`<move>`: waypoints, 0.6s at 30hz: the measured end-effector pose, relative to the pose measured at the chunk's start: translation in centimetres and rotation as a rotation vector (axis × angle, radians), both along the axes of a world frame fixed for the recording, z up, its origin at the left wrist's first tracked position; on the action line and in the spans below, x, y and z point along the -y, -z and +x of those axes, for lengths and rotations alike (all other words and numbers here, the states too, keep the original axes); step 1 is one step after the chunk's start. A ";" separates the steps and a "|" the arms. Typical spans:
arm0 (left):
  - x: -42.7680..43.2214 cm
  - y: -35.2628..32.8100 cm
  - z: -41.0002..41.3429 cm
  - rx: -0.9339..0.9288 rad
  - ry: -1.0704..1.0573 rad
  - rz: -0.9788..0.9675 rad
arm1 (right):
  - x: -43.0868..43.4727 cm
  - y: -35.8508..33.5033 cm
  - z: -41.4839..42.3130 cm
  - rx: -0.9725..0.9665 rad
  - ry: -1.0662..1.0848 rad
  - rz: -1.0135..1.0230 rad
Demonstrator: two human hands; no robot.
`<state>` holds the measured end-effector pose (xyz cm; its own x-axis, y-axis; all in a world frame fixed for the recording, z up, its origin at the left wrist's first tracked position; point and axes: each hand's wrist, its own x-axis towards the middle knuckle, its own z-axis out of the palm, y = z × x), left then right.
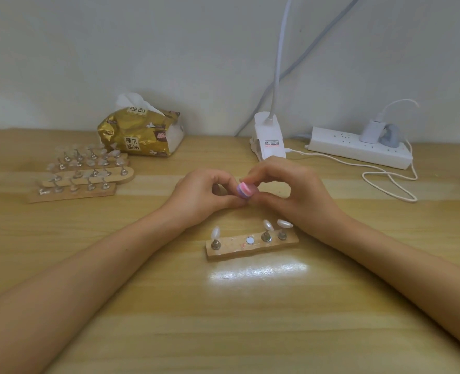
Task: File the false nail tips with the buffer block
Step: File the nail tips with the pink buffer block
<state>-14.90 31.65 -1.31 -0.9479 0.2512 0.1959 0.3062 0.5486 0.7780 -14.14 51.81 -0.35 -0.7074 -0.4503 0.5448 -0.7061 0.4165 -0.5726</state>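
Glossy wooden table (223,319), rough cork strip (250,248), pearly nail tips (268,225)

A gold tissue pack (139,134) lies on the wooden table (223,319) by the pale wall (169,49), a white tissue sticking out of its top. To its right sits a white clip lamp (269,139). Farther right lies a white power strip (358,148) with a charger (370,130) plugged in, and a white cable (385,182) loops beside it.

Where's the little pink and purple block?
In the head view, the buffer block is mid-table, pinched by the right hand, next to the left hand, just behind the near wooden stand.
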 end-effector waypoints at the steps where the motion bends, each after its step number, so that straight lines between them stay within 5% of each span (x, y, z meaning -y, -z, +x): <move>1: 0.0 0.0 0.0 0.000 -0.002 -0.005 | -0.1 0.0 0.0 0.034 0.005 -0.013; 18: -0.2 -0.3 0.1 0.037 -0.029 -0.008 | -0.1 0.0 0.0 -0.024 0.005 -0.008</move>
